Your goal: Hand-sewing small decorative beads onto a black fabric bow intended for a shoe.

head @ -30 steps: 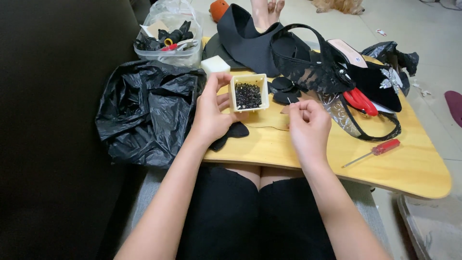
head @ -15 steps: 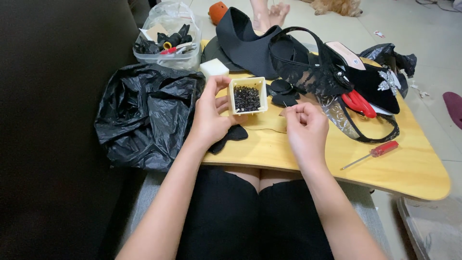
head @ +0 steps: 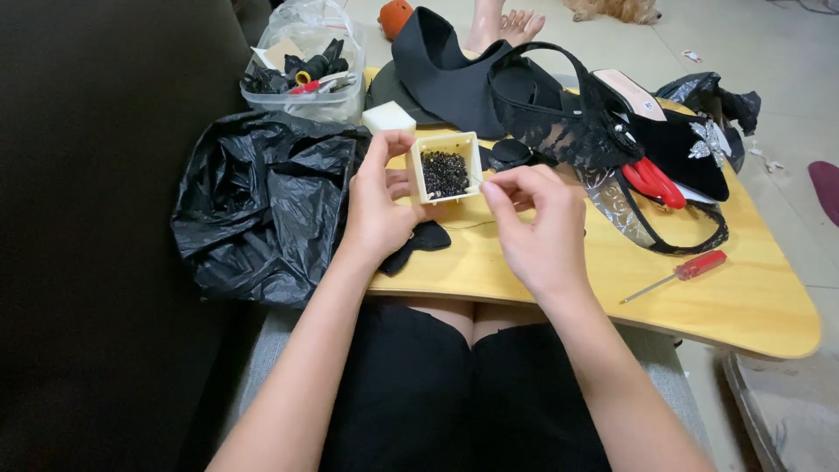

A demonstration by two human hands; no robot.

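My left hand (head: pixel 377 206) grips a small square cream box (head: pixel 444 165) filled with tiny black beads, lifted just above the wooden lap table (head: pixel 743 297). My right hand (head: pixel 537 227) is right beside the box, thumb and forefinger pinched on a thin needle whose tip reaches into the beads; a fine thread trails under the hand. A small black fabric piece (head: pixel 419 242) lies on the table under my left hand.
A crumpled black plastic bag (head: pixel 262 201) fills the left. Behind are a clear tub of black bits (head: pixel 306 65), a white block (head: pixel 389 116), black shoes with lace (head: pixel 559 114), red-handled scissors (head: pixel 654 182) and a red screwdriver (head: pixel 682 273). Someone's bare foot (head: pixel 507 22) stands beyond.
My right hand has moved left and up toward the bead box, bringing the needle tip into the beads. The left hand keeps holding the box.
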